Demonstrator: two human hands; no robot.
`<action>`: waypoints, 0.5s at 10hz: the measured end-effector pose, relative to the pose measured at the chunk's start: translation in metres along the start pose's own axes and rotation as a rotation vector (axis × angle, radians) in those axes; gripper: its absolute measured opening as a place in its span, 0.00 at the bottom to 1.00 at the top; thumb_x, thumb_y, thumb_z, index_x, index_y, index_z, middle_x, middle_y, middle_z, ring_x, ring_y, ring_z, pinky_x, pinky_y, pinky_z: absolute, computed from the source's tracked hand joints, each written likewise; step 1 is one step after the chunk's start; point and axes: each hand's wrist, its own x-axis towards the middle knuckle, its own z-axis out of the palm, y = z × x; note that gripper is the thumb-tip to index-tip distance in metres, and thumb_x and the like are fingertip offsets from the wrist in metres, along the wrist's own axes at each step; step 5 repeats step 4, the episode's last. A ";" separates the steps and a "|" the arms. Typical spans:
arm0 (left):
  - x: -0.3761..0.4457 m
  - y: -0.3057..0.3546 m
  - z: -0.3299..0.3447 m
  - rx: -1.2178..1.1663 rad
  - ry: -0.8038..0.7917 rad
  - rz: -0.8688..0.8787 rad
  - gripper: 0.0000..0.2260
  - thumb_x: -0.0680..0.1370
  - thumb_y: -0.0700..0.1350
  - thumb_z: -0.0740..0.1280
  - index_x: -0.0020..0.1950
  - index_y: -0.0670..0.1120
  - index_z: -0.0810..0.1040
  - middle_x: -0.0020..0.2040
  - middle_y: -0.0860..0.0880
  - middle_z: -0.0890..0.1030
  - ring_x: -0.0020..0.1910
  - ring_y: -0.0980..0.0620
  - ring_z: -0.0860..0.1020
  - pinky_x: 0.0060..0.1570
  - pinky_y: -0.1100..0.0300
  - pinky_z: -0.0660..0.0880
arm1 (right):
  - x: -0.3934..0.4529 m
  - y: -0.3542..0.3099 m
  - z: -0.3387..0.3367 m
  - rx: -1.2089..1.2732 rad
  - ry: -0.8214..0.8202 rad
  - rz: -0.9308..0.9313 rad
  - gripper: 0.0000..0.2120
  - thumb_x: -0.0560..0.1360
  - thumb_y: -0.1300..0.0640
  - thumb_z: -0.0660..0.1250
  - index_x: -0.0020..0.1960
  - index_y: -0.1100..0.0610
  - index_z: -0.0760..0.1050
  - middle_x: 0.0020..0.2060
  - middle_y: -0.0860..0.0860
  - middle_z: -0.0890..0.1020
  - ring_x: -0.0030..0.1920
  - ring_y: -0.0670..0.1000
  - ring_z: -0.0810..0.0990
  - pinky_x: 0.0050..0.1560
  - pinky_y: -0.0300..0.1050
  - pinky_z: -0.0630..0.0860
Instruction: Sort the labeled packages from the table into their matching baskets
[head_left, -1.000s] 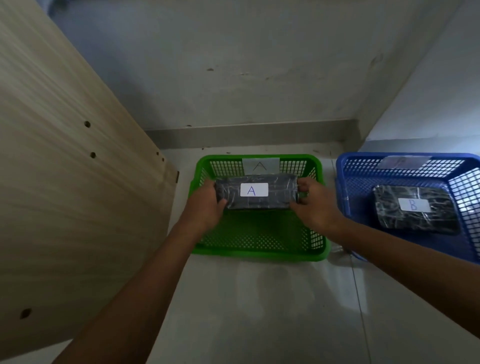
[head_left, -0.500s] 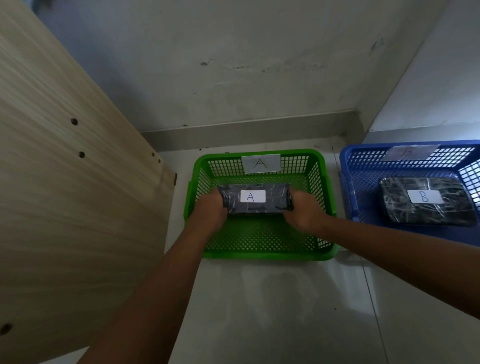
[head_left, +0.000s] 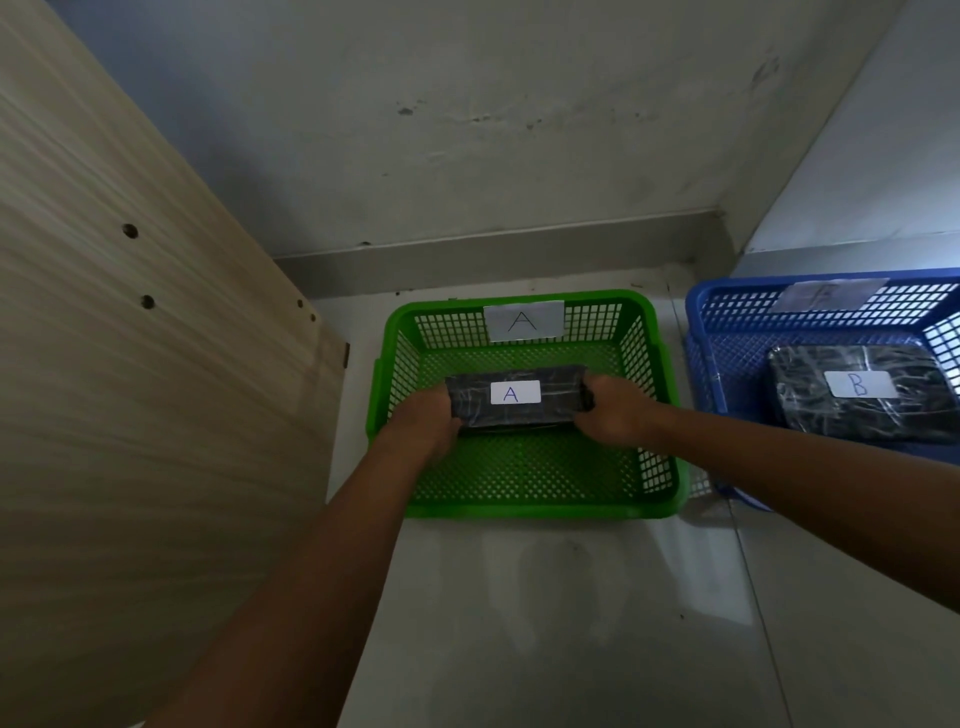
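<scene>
Both forearms reach forward over the tiled floor (head_left: 571, 623). The left hand (head_left: 423, 418) and right hand (head_left: 615, 410) are each closed on one short end of the black package labeled A (head_left: 556, 397), holding it level inside the green basket (head_left: 540, 506), low over its perforated bottom. Toward the floor's right edge, the blue basket (head_left: 727, 322) contains the black package labeled B (head_left: 810, 400). A wooden panel (head_left: 130, 389) stands along the left edge.
</scene>
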 end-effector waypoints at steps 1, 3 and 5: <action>0.002 0.001 -0.005 0.057 -0.025 -0.030 0.20 0.81 0.45 0.65 0.72 0.43 0.69 0.66 0.39 0.77 0.61 0.41 0.77 0.57 0.55 0.73 | 0.001 -0.003 -0.004 -0.007 -0.015 -0.014 0.21 0.75 0.60 0.67 0.67 0.58 0.72 0.56 0.55 0.79 0.49 0.49 0.74 0.45 0.37 0.71; 0.004 0.016 -0.017 0.349 0.244 0.105 0.32 0.79 0.54 0.63 0.81 0.51 0.56 0.79 0.45 0.64 0.75 0.40 0.64 0.69 0.41 0.65 | -0.001 -0.005 -0.021 -0.375 0.109 -0.181 0.17 0.73 0.55 0.66 0.60 0.61 0.72 0.55 0.60 0.79 0.56 0.58 0.77 0.56 0.52 0.77; -0.002 0.024 -0.014 0.272 0.358 0.156 0.32 0.79 0.55 0.63 0.81 0.53 0.56 0.80 0.47 0.61 0.78 0.41 0.59 0.71 0.40 0.63 | -0.012 -0.001 -0.026 -0.488 0.216 -0.242 0.25 0.74 0.53 0.64 0.68 0.61 0.68 0.65 0.61 0.74 0.66 0.60 0.71 0.66 0.57 0.71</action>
